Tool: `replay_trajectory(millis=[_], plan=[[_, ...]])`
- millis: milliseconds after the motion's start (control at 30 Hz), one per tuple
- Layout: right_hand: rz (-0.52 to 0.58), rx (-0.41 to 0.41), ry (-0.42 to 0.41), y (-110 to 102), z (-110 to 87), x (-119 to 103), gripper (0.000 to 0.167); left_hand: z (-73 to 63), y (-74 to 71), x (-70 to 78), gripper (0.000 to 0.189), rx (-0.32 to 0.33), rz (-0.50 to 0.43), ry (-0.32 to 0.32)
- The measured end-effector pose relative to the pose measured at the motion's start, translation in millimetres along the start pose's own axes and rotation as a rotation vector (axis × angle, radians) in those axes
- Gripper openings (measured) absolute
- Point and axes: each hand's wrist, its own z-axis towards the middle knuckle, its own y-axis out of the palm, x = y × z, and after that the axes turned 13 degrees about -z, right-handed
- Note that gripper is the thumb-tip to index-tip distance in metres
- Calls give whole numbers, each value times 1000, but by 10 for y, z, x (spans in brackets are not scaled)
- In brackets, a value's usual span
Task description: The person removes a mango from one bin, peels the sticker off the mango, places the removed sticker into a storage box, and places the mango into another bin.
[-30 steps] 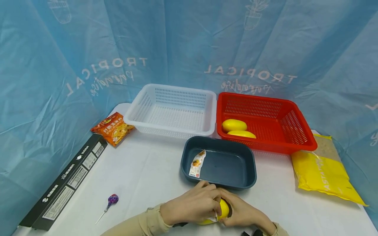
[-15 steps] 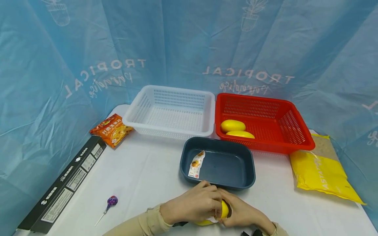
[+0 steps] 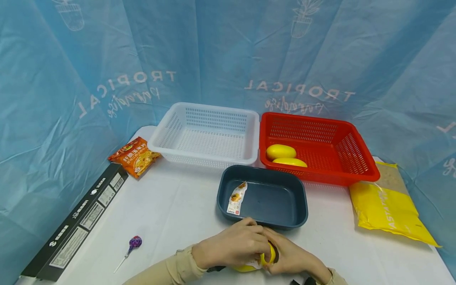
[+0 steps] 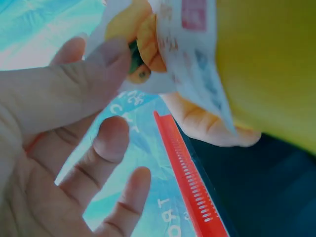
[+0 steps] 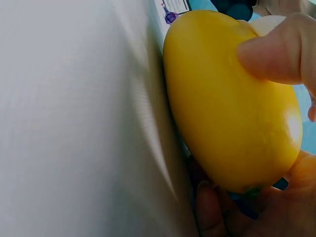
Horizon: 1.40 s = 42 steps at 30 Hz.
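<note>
A smooth yellow mango-shaped fruit (image 5: 227,108) lies low in front of me, gripped by my right hand (image 3: 293,255). In the right wrist view my thumb (image 5: 276,54) presses its side while fingers curl round its green-tipped end. My left hand (image 3: 235,245) reaches over from the left. The left wrist view shows its thumb and a finger pinching one end of a white printed label (image 4: 192,64); that end stands away from the yellow skin. Its other fingers are spread. From the head view, both hands hide much of the fruit.
A dark blue tray (image 3: 274,198) holding a loose label (image 3: 236,199) stands just beyond my hands. Behind are a white basket (image 3: 203,158) and a red basket (image 3: 320,176) with two yellow fruits (image 3: 281,152). Around lie a lollipop (image 3: 134,242), long black box (image 3: 78,225), orange snack bag (image 3: 135,157) and yellow pasta bag (image 3: 388,206).
My left hand shifts slightly while pinching the label, and more of the label shows beneath it. The right hand keeps its grip on the yellow fruit. The head view drifts a little.
</note>
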Motion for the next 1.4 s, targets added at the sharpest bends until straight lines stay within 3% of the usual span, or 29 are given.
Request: replay_trajectory(millis=[167,367,467,733,833,933,1000,1133,1233,1400], plan=[[-16,-14,17,-8,-9,12,74,-26,-123,-24,13,-6,-57,43],[-59,48,-117,4,3,40,59,-45,-222,-38,16,-13,-92,36],[-53,54,-144,11,10,33,56,-52,-232,-30,17,-11,-85,44],[-9,2,-55,0,4,-14,62,-94,-357,7,14,-23,-77,42],[-25,4,-46,-5,7,-25,64,-150,-533,53,16,56,-151,84],[-38,7,-24,-15,6,-33,66,-224,-721,91,17,185,-213,130],[-40,7,-12,-15,7,-33,68,-257,-798,99,16,261,-235,126],[-48,15,-21,2,11,-29,66,-248,-784,74,12,364,-318,45],[-75,21,-22,14,12,-27,70,-215,-701,47,12,432,-435,-52],[-88,9,39,22,6,-30,80,-164,-597,4,24,486,-509,-191]])
